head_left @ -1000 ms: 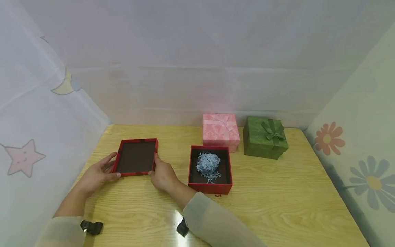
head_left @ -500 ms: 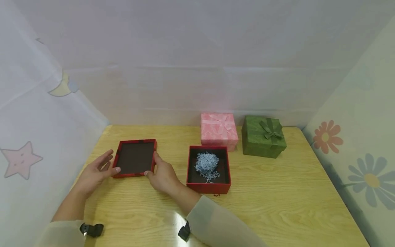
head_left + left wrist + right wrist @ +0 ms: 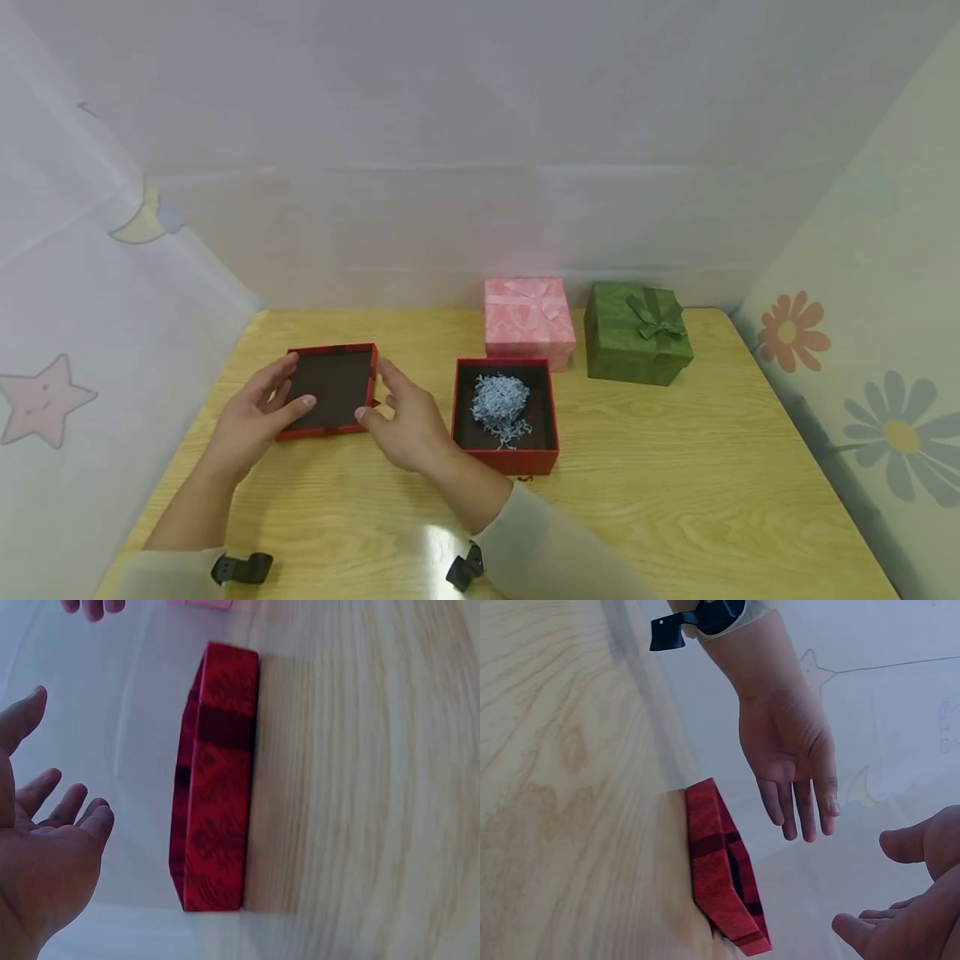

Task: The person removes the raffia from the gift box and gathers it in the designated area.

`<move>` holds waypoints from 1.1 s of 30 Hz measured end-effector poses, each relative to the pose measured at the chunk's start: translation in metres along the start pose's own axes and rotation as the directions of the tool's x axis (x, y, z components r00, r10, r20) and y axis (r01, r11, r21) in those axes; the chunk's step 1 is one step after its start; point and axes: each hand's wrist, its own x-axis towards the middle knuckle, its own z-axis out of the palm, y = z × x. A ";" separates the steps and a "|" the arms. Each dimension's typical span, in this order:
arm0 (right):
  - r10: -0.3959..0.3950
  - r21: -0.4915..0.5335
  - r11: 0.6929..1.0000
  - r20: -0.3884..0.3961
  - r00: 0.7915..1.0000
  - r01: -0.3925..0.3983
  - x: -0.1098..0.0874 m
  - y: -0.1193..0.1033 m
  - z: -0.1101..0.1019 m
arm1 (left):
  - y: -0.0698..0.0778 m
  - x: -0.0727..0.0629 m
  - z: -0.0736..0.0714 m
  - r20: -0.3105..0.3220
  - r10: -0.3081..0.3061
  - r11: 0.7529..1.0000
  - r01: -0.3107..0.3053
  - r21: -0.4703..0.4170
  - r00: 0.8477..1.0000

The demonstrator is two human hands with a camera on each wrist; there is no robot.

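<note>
A red box lid (image 3: pixel 330 387) with a dark inside lies upturned on the wooden table at the left. Both wrist views show its patterned red side (image 3: pixel 217 825) flat on the tabletop. My left hand (image 3: pixel 251 421) hovers over the lid's left edge, fingers spread and apart from it. On the other side my right hand (image 3: pixel 408 421) is held above the lid's right edge, its fingers loosely extended and holding nothing. Right of that hand stands the red box base (image 3: pixel 506 461), with light blue shredded paper (image 3: pixel 501 400) inside.
Behind the red base sits a pink gift box (image 3: pixel 528 321) with a bow. A green gift box (image 3: pixel 637 333) with a bow stands to its right. Printed white cloth (image 3: pixel 450 217) surrounds the table (image 3: pixel 675 483) at the back and sides.
Both hands have let go of the lid and lifted off it; the left hand has also moved right over its edge. The lid now lies on the table; the boxes have stayed put.
</note>
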 end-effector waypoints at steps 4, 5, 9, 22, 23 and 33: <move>-0.035 0.031 0.999 0.016 0.999 0.035 -0.006 -0.003 -0.013 | 0.010 -0.002 0.013 0.019 0.003 1.000 -0.003 -0.027 1.000; -0.045 0.034 0.998 0.020 0.999 0.044 -0.008 -0.003 -0.017 | 0.011 -0.002 0.016 0.022 0.006 0.999 -0.005 -0.039 1.000; -0.075 0.011 0.997 0.031 0.997 0.075 -0.012 -0.003 -0.032 | 0.017 0.000 0.028 0.042 0.030 0.997 -0.027 -0.072 0.999; -0.078 -0.238 0.967 0.045 0.996 0.086 -0.020 0.009 -0.081 | 0.033 0.013 0.065 0.112 0.108 0.986 -0.091 -0.142 0.988; -0.083 -0.262 0.960 0.049 0.995 0.093 -0.020 0.010 -0.084 | 0.034 0.013 0.068 0.117 0.114 0.984 -0.096 -0.148 0.987; -0.057 -0.403 0.912 0.055 0.997 0.074 -0.022 0.028 -0.113 | 0.039 0.014 0.098 0.164 0.169 0.967 -0.132 -0.217 0.972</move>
